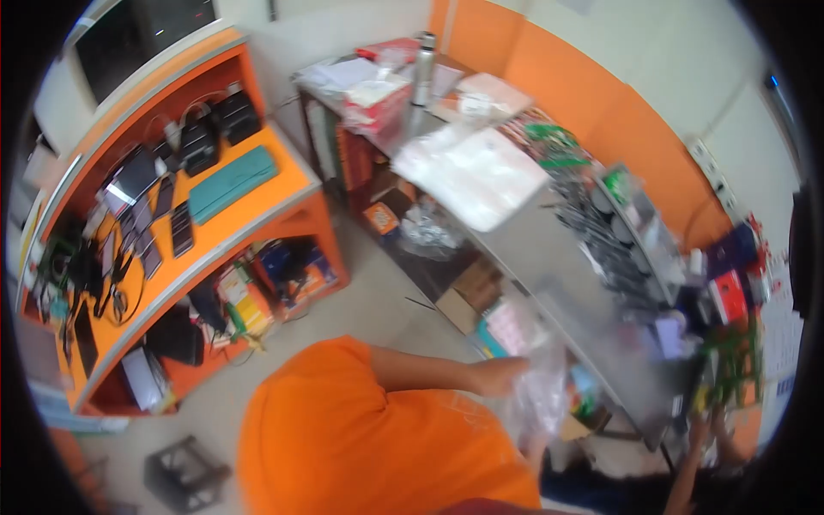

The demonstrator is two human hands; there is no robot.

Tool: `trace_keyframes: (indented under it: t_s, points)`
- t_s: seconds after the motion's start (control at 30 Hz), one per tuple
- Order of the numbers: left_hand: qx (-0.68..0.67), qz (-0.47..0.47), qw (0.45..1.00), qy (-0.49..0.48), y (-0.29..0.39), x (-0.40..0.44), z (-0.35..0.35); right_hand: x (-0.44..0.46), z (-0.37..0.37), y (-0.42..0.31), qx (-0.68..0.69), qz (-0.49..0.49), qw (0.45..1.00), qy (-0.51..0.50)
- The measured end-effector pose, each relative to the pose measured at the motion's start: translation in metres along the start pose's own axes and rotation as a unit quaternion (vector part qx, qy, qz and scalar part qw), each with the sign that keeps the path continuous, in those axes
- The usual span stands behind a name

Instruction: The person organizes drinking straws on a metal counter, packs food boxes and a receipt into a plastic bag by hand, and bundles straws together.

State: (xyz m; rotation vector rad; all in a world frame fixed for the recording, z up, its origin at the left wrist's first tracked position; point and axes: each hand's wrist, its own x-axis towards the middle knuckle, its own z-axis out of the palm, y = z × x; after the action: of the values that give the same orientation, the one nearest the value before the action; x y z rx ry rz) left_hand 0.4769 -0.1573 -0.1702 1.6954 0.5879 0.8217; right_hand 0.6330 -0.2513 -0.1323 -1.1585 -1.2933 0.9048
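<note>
A crumpled clear plastic bag (542, 395) hangs in front of my orange shirt, beside the long grey table. My left hand (499, 376) is closed on the bag's near side, with the arm stretched across from the left. At the bag's lower end, my right hand (534, 448) is closed on the plastic; it is blurred and partly covered. Motion smears the bag, so its contents, if any, cannot be made out. Below and behind it, under the table, show a pink and white package (508, 328) and a cardboard box (477, 290).
On the grey table (549, 257) lie white plastic sheets (472, 176) and several dark packets (605, 240). Another person's hands (708, 442) work at the far right. An orange shelf counter (292, 184) with phones stands left, a dark stool (184, 472) below it.
</note>
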Motion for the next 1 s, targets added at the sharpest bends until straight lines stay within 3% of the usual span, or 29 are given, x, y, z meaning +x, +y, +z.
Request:
trace_keyframes:
  t_s: [0.1, 0.17, 0.27, 0.3, 0.43, 0.5, 0.57, 0.8, 0.87, 1.0]
  points:
    - [0.119, -0.017, 0.990, 0.078, -0.012, -0.054, -0.043, 0.003, 0.060, -0.004, 0.007, -0.024, 0.995, -0.094]
    - [0.108, -0.093, 0.978, 0.150, -0.006, -0.101, -0.083, 0.004, 0.113, -0.007, 0.017, -0.043, 0.985, -0.164]
    - [0.090, -0.083, 0.957, 0.261, 0.040, -0.194, -0.145, -0.002, 0.206, -0.015, 0.037, -0.086, 0.959, -0.267]
    - [0.083, -0.129, 0.937, 0.314, 0.008, -0.225, -0.152, -0.007, 0.241, -0.019, 0.043, -0.107, 0.947, -0.300]
    - [0.140, -0.155, 0.895, 0.393, 0.053, -0.345, -0.186, -0.040, 0.377, -0.047, 0.054, -0.233, 0.887, -0.395]
    - [0.063, -0.131, 0.854, 0.499, 0.057, -0.390, -0.193, -0.058, 0.426, -0.063, 0.060, -0.274, 0.857, -0.432]
    - [0.053, -0.133, 0.848, 0.511, 0.077, -0.426, -0.198, -0.074, 0.452, -0.073, 0.053, -0.301, 0.828, -0.469]
    - [0.043, -0.091, 0.802, 0.588, 0.077, -0.479, -0.201, -0.105, 0.474, -0.032, 0.164, 0.007, 0.816, -0.554]
    - [0.048, -0.082, 0.794, 0.601, 0.071, -0.481, -0.200, -0.108, 0.473, -0.030, 0.169, 0.034, 0.813, -0.556]
    - [0.055, -0.092, 0.828, 0.551, 0.076, -0.479, -0.200, -0.107, 0.459, -0.027, 0.173, 0.045, 0.826, -0.535]
